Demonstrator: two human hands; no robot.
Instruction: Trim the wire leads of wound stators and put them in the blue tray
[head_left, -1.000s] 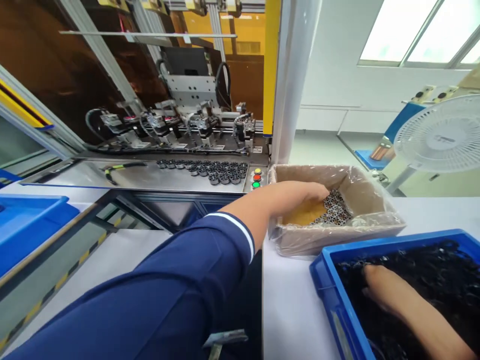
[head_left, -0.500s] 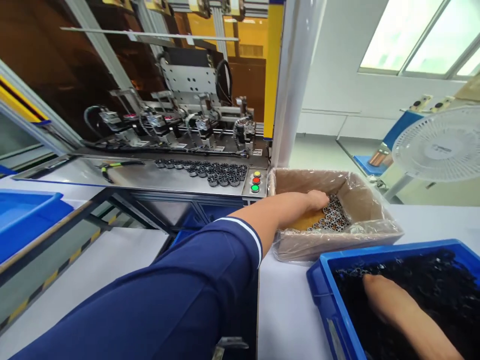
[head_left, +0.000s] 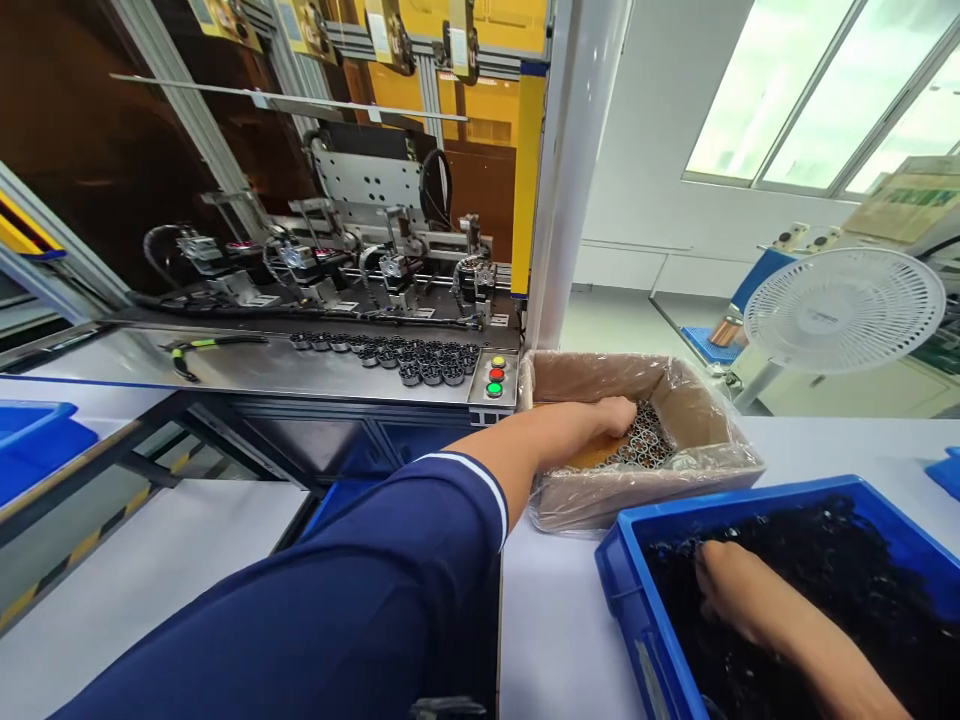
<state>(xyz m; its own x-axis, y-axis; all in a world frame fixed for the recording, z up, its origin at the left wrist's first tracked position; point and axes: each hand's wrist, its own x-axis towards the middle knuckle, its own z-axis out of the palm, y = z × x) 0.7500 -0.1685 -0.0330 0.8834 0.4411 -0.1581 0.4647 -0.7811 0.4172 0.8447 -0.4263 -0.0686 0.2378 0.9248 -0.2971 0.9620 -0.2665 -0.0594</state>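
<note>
My left hand [head_left: 618,416] reaches down into a plastic-lined cardboard box [head_left: 705,485], at the edge of a pile of round metal ring parts [head_left: 649,440]. Its fingertips point away from me and are hidden behind the back of the hand. Lower right, my right hand [head_left: 726,582] is in a blue bin [head_left: 626,580] full of shiny black parts [head_left: 817,560]. The fingers there are curled down among the parts; whatever lies between them cannot be made out.
Left of the box stands a machine with several fixtures [head_left: 394,265]. Rows of black round parts [head_left: 431,360] and green-black pliers [head_left: 184,355] lie on its metal ledge. A button panel [head_left: 495,378] sits by the box. Behind is a white fan [head_left: 844,310]; a blue tray [head_left: 37,440] is far left.
The view has tilted up and turned slightly right. Both hands stay in their containers; the right hand's fingers show a little more among the black parts.
</note>
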